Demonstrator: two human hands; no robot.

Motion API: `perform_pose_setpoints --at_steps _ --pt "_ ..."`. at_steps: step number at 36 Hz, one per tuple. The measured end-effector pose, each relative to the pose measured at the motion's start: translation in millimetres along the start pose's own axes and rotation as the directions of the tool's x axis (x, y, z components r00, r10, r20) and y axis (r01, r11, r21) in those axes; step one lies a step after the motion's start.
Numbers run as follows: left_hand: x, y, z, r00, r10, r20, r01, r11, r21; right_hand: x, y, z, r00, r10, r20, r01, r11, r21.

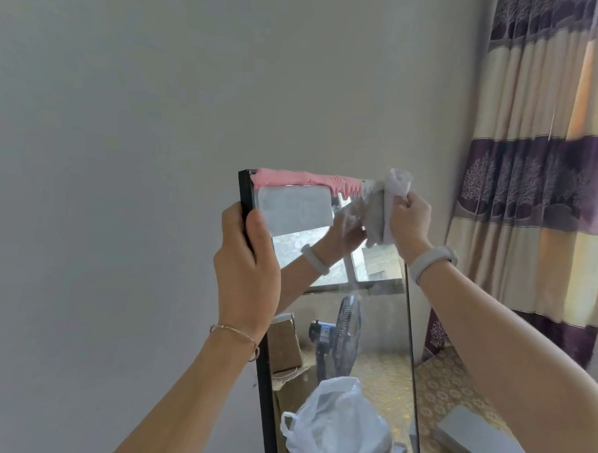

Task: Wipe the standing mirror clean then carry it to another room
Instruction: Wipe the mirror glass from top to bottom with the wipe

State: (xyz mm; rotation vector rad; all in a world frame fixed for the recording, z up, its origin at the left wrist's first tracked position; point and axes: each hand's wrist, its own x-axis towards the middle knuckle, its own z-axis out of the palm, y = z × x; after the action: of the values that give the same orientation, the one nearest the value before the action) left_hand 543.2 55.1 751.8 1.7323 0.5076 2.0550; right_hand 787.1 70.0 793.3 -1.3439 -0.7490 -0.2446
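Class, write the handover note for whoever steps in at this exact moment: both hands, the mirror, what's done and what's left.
Left hand: gripping the standing mirror by its dark left edge, steadying it.
Right hand: closed on a crumpled white cloth, pressed at the glass's top right corner.
Pink strip lies along the top edge.
Done: wiping under way.
Left: finish wiping the glass, then carry the mirror to another room.

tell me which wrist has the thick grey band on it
The right wrist, on the right hand pressing the crumpled white cloth to the black-framed mirror. The left hand, gripping the frame, wears only a thin chain bracelet.
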Motion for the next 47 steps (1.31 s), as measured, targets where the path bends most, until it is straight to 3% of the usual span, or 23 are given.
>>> perform_pose_setpoints --at_steps 2,4,6,8,10,13,17,22,27,29,31,34,35,36,37,40,42,44,47 --pt "-1 1 -1 1.000 -0.005 -0.002 0.005 1.000 -0.006 -22 3 -8 0.993 -0.043 0.111 0.040 0.999 0.023" --pt "0 0 -2 1.000 -0.014 -0.003 0.014 1.000 -0.008 -46 7 -26 0.945 -0.052 0.322 0.038 0.998 0.050" --pt "1 -1 -3 1.000 -0.026 -0.005 0.026 1.000 -0.003 -67 11 -50 0.814 -0.020 0.580 -0.020 0.998 0.063" --pt "1 -1 -3 0.999 -0.037 -0.007 0.037 0.999 -0.004 -78 11 -70 0.734 0.029 0.679 -0.098 0.993 0.063" --pt "0 1 -2 0.999 -0.036 -0.002 0.036 0.999 -0.009 -75 7 -79 0.812 0.071 0.579 -0.128 0.990 0.058" --pt "-1 4 0 1.000 -0.015 0.003 0.015 1.000 -0.009 -50 3 -74 0.957 0.086 0.277 -0.093 0.996 0.014" --pt "-2 3 0 1.000 -0.012 0.000 0.012 1.000 -0.004 -10 4 -49 0.997 0.072 0.005 -0.072 0.997 0.000" --pt "-2 5 0 1.000 0.003 0.000 -0.003 1.000 0.008 -8 -15 -9 1.000 0.008 -0.011 -0.008 1.000 0.029" --pt "-1 4 -7 0.999 -0.017 0.033 0.017 1.000 -0.009 -57 -22 2 0.976 -0.167 0.141 0.157 0.984 0.084" --pt "0 3 -10 0.999 -0.037 0.037 0.037 0.999 -0.007 -84 -20 -8 0.925 -0.243 0.291 0.230 0.970 0.078" --pt "2 2 -13 0.997 -0.060 0.051 0.061 0.998 -0.006 -111 -17 -25 0.806 -0.274 0.525 0.296 0.954 0.043" --pt "4 1 -18 0.994 -0.070 0.081 0.071 0.997 -0.011 -136 -13 -52 0.522 -0.076 0.850 0.364 0.921 -0.141" --pt "5 0 -19 0.994 -0.072 0.087 0.074 0.997 -0.014 -137 -12 -59 0.483 0.005 0.876 0.374 0.903 -0.212" --pt "5 0 -20 0.993 -0.075 0.092 0.077 0.997 -0.017 -134 -13 -65 0.490 0.058 0.870 0.365 0.892 -0.266" --pt "5 0 -21 0.992 -0.078 0.098 0.081 0.997 -0.020 -129 -15 -69 0.543 0.090 0.835 0.324 0.895 -0.307" --pt "6 0 -24 0.989 -0.085 0.121 0.088 0.996 -0.022 -107 -20 -74 0.795 0.062 0.604 0.118 0.960 -0.253" --pt "6 0 -26 0.986 -0.089 0.143 0.093 0.995 -0.024 -87 -25 -69 0.912 0.009 0.409 0.081 0.976 -0.201" --pt "6 -1 -26 0.982 -0.090 0.166 0.096 0.995 -0.028 -72 -33 -57 0.972 -0.081 0.221 0.116 0.982 -0.152" --pt "7 0 -26 0.977 -0.084 0.194 0.091 0.995 -0.028 -60 -53 -32 0.988 -0.149 0.048 0.149 0.989 0.000"
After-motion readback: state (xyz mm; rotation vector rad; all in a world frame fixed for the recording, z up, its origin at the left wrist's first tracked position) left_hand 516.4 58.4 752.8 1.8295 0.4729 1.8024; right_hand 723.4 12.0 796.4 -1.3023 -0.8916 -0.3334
